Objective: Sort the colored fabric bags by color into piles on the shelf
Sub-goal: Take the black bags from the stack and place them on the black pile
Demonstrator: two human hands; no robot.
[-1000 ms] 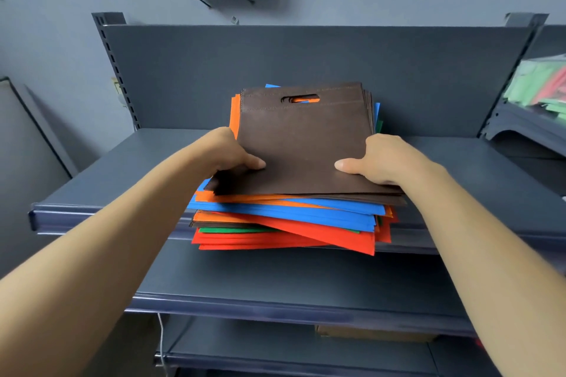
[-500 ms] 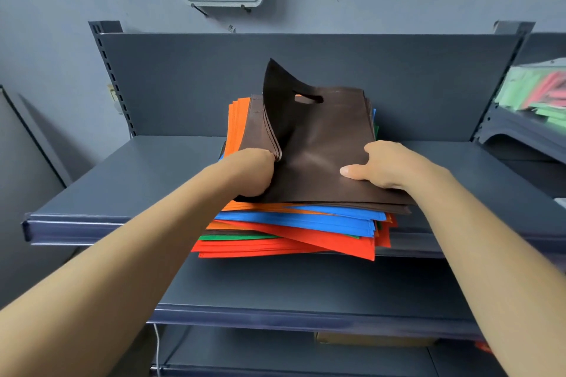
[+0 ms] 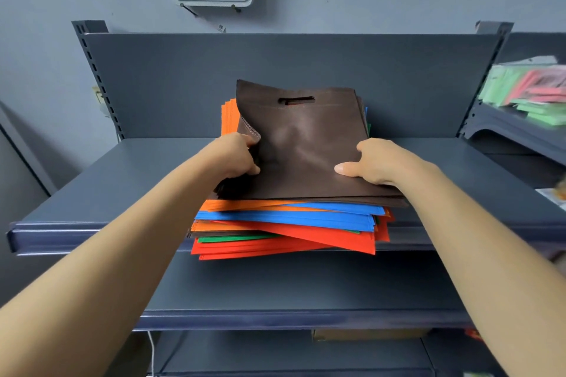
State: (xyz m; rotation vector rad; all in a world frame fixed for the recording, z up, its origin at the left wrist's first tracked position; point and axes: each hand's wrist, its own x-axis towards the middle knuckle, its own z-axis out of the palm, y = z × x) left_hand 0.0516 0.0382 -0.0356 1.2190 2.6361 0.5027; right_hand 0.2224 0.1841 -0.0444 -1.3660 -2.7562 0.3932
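Fabric bags [image 3: 284, 223] lie in a mixed stack at the front edge of the shelf [image 3: 122, 180], overhanging it. The brown bags [image 3: 306, 144] on top run lengthwise front to back, their handle slot [image 3: 296, 100] pointing toward the back panel [image 3: 275, 64]. The left hand [image 3: 235, 156] grips their upcurled left edge. The right hand [image 3: 376, 162] clasps the right edge, thumb on top.

Left of frame: shelf [image 3: 122, 180] lying open beside the stack [image 3: 284, 223].
Centre: stack blocking the shelf's middle.
Rear: back panel [image 3: 275, 64] walling off reach.
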